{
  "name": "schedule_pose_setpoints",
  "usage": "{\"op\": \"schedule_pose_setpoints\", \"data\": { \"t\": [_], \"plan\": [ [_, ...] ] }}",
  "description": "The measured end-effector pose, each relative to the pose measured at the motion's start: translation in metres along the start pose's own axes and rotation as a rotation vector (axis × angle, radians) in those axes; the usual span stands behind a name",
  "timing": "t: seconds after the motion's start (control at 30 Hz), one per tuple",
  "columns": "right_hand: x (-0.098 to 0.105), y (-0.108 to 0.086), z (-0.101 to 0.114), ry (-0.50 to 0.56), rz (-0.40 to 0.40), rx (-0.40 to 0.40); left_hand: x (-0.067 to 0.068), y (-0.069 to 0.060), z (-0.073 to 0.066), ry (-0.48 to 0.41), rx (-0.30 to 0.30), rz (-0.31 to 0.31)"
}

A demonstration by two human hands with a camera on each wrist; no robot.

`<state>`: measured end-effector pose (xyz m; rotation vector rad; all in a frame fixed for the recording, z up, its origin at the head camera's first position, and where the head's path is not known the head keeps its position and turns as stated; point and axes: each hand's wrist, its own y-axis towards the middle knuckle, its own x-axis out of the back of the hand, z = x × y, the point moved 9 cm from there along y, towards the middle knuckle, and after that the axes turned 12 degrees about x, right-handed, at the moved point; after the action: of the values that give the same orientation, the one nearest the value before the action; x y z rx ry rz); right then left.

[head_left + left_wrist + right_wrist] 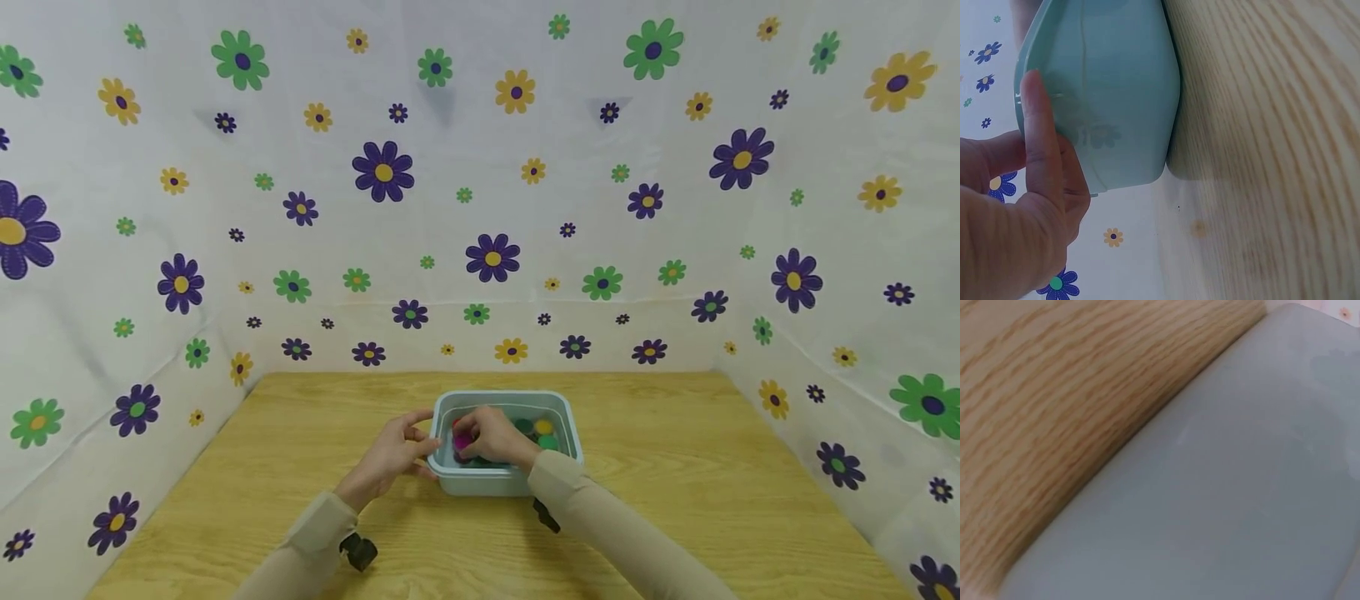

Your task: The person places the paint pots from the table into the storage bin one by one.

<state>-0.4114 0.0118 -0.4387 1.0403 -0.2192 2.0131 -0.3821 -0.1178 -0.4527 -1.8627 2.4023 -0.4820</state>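
A light blue plastic bin (489, 482) sits on the table with small round coloured pieces in it. My left hand (392, 457) holds the bin's left end at the rim; in the left wrist view, one finger (1041, 137) lies straight along the outer wall. My right hand (495, 435) reaches down inside the bin, fingers curled about a magenta round piece (463, 443) at its left side. To the right lie a yellow piece (543, 427), a green piece (548, 442) and a dark green piece (524, 427). The right hand covers part of the contents. Only the bin's outer wall (1210, 487) fills the right wrist view.
The wooden table (660, 467) extends around the bin on all sides. White flower-printed sheets (450, 217) enclose it at the back, left and right. Dark wrist devices (358, 552) hang below both sleeves.
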Motion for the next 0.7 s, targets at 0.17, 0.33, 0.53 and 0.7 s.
{"op": "schedule_pose_setpoints", "data": {
  "t": [0.17, 0.33, 0.53, 0.7],
  "plan": [
    [0.003, -0.006, 0.001, 0.101, -0.027, -0.016, 0.002, -0.003, 0.002, 0.010, 0.007, -0.014],
    [0.012, -0.017, 0.001, 0.160, -0.054, -0.036, 0.005, -0.003, 0.002, 0.035, 0.004, -0.036],
    [0.029, -0.029, -0.001, 0.192, -0.095, -0.065, 0.009, -0.002, 0.001, 0.119, 0.002, -0.081],
    [0.044, -0.037, -0.008, 0.197, -0.113, -0.105, 0.014, -0.002, 0.001, 0.175, -0.003, -0.119]
  ]
}}
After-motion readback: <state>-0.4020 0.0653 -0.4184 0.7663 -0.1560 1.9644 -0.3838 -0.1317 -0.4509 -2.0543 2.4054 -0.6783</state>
